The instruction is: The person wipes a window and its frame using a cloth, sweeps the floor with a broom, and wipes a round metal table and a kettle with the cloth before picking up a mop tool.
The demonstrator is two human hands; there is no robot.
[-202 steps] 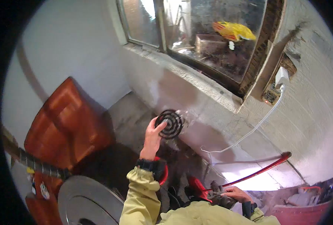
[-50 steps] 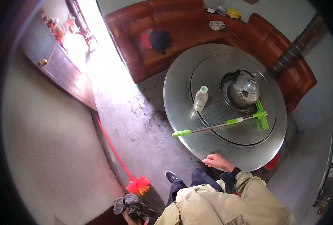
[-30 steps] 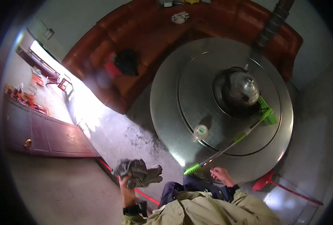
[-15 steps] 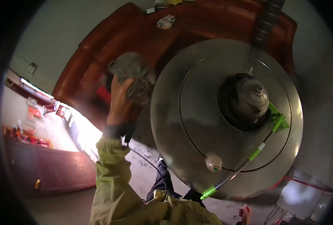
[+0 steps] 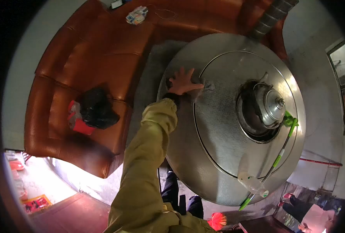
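Observation:
My left hand [image 5: 185, 82] is over the left part of the round metal table [image 5: 227, 147], palm down with its fingers spread. A small grey patch, perhaps part of the grey cloth, shows beside my thumb; most of the cloth is not visible. My right hand is out of view. A metal kettle [image 5: 272, 105] sits in the opening of the table. A clear plastic bottle [image 5: 252, 184] lies near the table's front edge, beside a green-handled squeegee [image 5: 277, 160].
A brown sofa [image 5: 98, 50] curves around the left and back, with a black bag [image 5: 98, 108] on it. A thick pipe [image 5: 274, 18] rises behind the table. Red broom bristles [image 5: 218, 220] show at the bottom. Another person [image 5: 316, 218] is at the lower right.
The view has turned from the window wall to the table and sofa. My left hand, last seen with the grey cloth, has moved onto the table and spread. The bottle now lies tipped over.

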